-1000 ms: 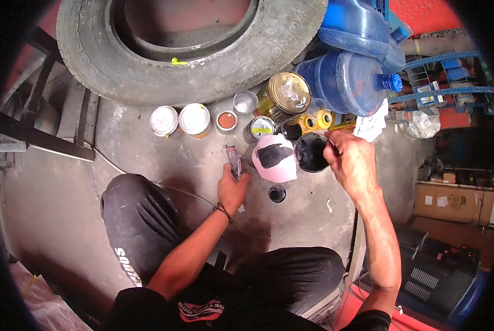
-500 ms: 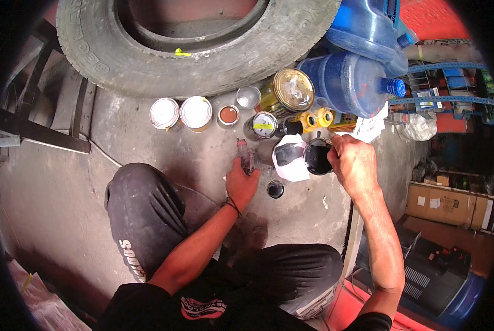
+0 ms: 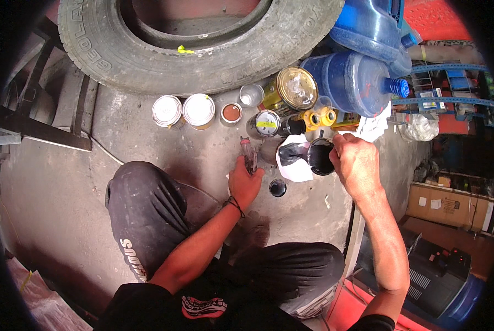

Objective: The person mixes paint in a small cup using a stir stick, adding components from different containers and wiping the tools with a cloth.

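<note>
My right hand (image 3: pixel 354 163) grips the rim of a can of black paint (image 3: pixel 321 157), tilted left against a white paper cone (image 3: pixel 297 172). Black liquid spreads from the can's lip over the inside of the paper. My left hand (image 3: pixel 246 181) is closed round a slim tool (image 3: pixel 249 156) with a reddish end, which looks like a spray gun. A greyish cup shape (image 3: pixel 270 150) shows between the tool and the paper, partly hidden; I cannot tell whether they join. A small round lid or cup with black in it (image 3: pixel 278 188) sits on the floor below the paper.
Two white-lidded cans (image 3: pixel 199 110), a small can with brown contents (image 3: pixel 231 113), a clear plastic cup (image 3: pixel 252 95) and a large gold-topped tin (image 3: pixel 296 88) stand beyond my hands. Behind them lie a tyre (image 3: pixel 203 66) and blue water jugs (image 3: pixel 346 83). A cardboard box (image 3: pixel 451 207) is at right.
The paint can has tipped further left, and black liquid now runs over the paper. Both hands keep their grips, and the whole view has shifted slightly.
</note>
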Demonstrator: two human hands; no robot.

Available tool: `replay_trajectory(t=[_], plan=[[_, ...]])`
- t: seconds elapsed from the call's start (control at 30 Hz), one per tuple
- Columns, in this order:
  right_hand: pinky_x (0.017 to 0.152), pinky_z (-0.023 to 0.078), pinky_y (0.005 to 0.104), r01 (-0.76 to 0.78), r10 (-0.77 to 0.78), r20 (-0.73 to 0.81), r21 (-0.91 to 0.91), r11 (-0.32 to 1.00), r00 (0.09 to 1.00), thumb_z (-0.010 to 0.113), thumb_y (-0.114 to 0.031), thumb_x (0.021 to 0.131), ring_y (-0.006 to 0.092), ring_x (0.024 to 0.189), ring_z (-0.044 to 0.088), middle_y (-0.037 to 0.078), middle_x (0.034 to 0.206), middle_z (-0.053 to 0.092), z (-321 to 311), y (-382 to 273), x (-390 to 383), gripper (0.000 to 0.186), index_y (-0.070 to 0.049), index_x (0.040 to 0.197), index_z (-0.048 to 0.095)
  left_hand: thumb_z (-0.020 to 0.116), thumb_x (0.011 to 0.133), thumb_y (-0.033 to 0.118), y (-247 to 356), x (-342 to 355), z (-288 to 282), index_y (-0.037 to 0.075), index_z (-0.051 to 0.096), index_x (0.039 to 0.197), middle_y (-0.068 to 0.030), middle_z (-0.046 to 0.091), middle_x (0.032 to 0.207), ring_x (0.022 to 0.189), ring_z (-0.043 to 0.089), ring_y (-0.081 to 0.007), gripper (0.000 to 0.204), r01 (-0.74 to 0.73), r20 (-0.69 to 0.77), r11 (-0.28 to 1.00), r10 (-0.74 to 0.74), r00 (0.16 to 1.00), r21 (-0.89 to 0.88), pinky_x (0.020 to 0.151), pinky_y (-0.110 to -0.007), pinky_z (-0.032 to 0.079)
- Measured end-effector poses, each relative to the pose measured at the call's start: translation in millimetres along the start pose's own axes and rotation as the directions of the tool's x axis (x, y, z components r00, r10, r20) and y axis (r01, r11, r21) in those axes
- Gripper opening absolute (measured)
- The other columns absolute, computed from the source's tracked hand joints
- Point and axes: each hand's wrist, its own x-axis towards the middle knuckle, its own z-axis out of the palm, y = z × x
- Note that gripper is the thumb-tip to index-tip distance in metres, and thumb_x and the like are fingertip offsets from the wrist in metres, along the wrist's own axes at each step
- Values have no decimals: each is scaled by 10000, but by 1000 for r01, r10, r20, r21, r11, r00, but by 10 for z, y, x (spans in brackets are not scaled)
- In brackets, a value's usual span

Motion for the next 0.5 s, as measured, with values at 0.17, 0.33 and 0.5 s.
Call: replay_trajectory(t=[0.17,0.33,0.5], plan=[[724,613,476,5,-5,12,-19,1000,1000,796,-100,828,343,815,758,138,859,716,4,5,-1,150,-35,926,704,759,863,249,5,-12,-7,57,604,1232,-164,754,910,852,753,-377,444,14,13,1000,-14,1000,0,790,-479,574],[725,611,475,12,-12,11,-27,1000,1000,797,-108,831,340,820,757,137,858,713,-59,-35,5,153,-35,926,702,753,868,237,7,-8,-10,44,594,1204,-165,740,906,845,743,-364,419,11,37,999,-10,999,-33,781,-478,566],[726,610,475,20,-20,15,-21,1000,1000,794,-109,832,340,819,758,140,857,712,-103,-72,18,150,-34,925,703,760,854,255,-28,-4,12,30,593,1214,-215,743,901,858,738,-431,456,-21,17,998,22,1000,-57,781,-530,565]])
